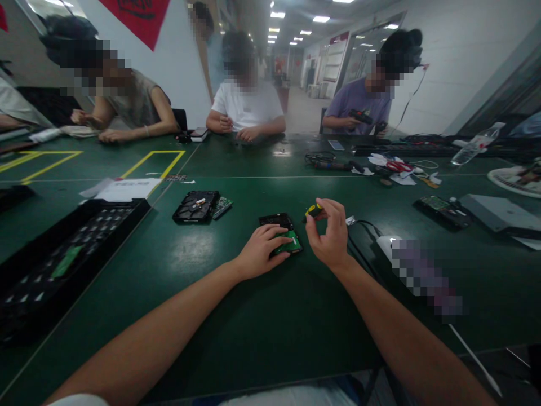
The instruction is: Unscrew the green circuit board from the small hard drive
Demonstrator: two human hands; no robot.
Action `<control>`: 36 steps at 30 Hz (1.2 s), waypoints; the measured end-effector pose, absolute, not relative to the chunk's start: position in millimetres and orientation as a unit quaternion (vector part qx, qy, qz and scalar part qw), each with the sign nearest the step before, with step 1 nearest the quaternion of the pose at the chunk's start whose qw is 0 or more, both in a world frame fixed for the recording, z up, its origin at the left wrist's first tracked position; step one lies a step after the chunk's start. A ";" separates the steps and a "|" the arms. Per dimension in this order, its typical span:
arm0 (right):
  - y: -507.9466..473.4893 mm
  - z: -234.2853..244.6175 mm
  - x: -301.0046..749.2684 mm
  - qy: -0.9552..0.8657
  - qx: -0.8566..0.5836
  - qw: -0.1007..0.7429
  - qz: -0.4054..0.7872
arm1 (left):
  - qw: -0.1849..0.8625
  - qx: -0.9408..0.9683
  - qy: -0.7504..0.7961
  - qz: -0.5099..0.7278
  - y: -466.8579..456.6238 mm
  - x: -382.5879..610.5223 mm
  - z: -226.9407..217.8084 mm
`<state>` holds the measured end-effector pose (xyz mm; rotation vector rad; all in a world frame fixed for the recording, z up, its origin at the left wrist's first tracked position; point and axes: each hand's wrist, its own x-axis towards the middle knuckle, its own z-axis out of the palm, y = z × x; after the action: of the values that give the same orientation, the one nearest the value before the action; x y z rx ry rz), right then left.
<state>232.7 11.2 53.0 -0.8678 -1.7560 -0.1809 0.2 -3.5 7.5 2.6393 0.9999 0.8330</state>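
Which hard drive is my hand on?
The nearer drive, its green circuit board partly under your left hand; the drive farther left has no hand on it.

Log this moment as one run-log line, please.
Left hand: on green-boarded device | Right hand: holding yellow-and-black tool, right of device | Farther left: black casing, circuit board beside it

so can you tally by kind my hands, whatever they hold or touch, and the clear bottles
Hands: 2 (left hand, right hand)
Yellow-and-black tool in right hand: 1
Black-and-green device under left hand: 1
Clear bottle: 1
Total: 5
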 end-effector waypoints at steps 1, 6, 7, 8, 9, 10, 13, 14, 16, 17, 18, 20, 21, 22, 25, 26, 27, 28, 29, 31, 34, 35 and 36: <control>11.0 53.3 232.7 -0.744 -0.367 0.554 -0.077 | 0.099 0.892 0.338 0.282 -3.4 0.2 7.4; 10.4 53.8 232.9 -0.747 -0.370 0.548 -0.072 | 0.097 0.891 0.340 0.284 -4.2 0.7 8.0; 10.4 53.7 233.0 -0.748 -0.370 0.547 -0.070 | 0.097 0.891 0.340 0.284 -4.3 0.8 8.1; 10.4 53.6 233.0 -0.750 -0.369 0.545 -0.067 | 0.096 0.891 0.339 0.285 -4.4 0.8 8.0; 10.4 53.4 233.1 -0.752 -0.368 0.543 -0.065 | 0.096 0.891 0.339 0.285 -4.3 0.9 7.9; 10.4 53.3 233.0 -0.754 -0.367 0.541 -0.062 | 0.096 0.892 0.338 0.285 -4.2 0.9 7.7; 10.6 52.8 232.4 -0.754 -0.365 0.543 -0.059 | 0.095 0.892 0.340 0.284 -3.9 0.9 6.9; 10.6 52.7 232.1 -0.753 -0.364 0.545 -0.057 | 0.095 0.891 0.341 0.284 -3.8 0.9 6.8; 10.6 52.5 231.6 -0.753 -0.363 0.547 -0.050 | 0.096 0.890 0.342 0.286 -4.0 0.9 6.9; 10.6 52.4 231.5 -0.753 -0.362 0.547 -0.047 | 0.097 0.890 0.341 0.286 -4.1 0.9 7.2; 10.7 52.3 231.5 -0.754 -0.363 0.546 -0.045 | 0.098 0.890 0.341 0.287 -4.2 0.9 7.6; 11.0 51.9 231.9 -0.754 -0.365 0.544 -0.044 | 0.101 0.889 0.341 0.288 -4.5 0.8 8.5; 11.2 51.7 232.2 -0.754 -0.365 0.544 -0.044 | 0.101 0.889 0.341 0.288 -4.6 0.7 8.9; 11.4 51.4 232.4 -0.755 -0.365 0.543 -0.044 | 0.101 0.890 0.341 0.287 -4.7 0.7 9.1; 11.6 50.9 232.4 -0.758 -0.364 0.540 -0.046 | 0.098 0.891 0.340 0.283 -4.4 0.5 9.1; 11.4 51.0 232.1 -0.759 -0.362 0.539 -0.047 | 0.098 0.892 0.340 0.283 -4.3 0.5 8.9; 11.1 51.1 231.7 -0.759 -0.361 0.539 -0.048 | 0.097 0.892 0.340 0.283 -4.2 0.5 8.6; 10.7 51.2 231.2 -0.759 -0.359 0.540 -0.047 | 0.097 0.892 0.340 0.283 -4.1 0.6 8.3; 10.3 51.3 230.7 -0.759 -0.358 0.541 -0.046 | 0.096 0.892 0.340 0.283 -4.1 0.6 8.1; 9.6 51.2 229.7 -0.760 -0.358 0.541 -0.039 | 0.096 0.891 0.341 0.284 -4.2 0.8 7.9; 10.1 50.0 228.9 -0.763 -0.359 0.537 -0.030 | 0.101 0.889 0.342 0.287 -4.3 1.2 8.1; 10.6 49.4 228.7 -0.762 -0.359 0.537 -0.030 | 0.103 0.889 0.341 0.287 -4.3 1.3 8.1; 11.2 48.8 228.7 -0.761 -0.359 0.539 -0.031 | 0.104 0.889 0.340 0.288 -4.1 1.4 8.1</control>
<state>228.7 11.2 48.8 -0.8549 -1.8111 -0.0744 1.4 -4.1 8.1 2.6221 1.0039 0.8498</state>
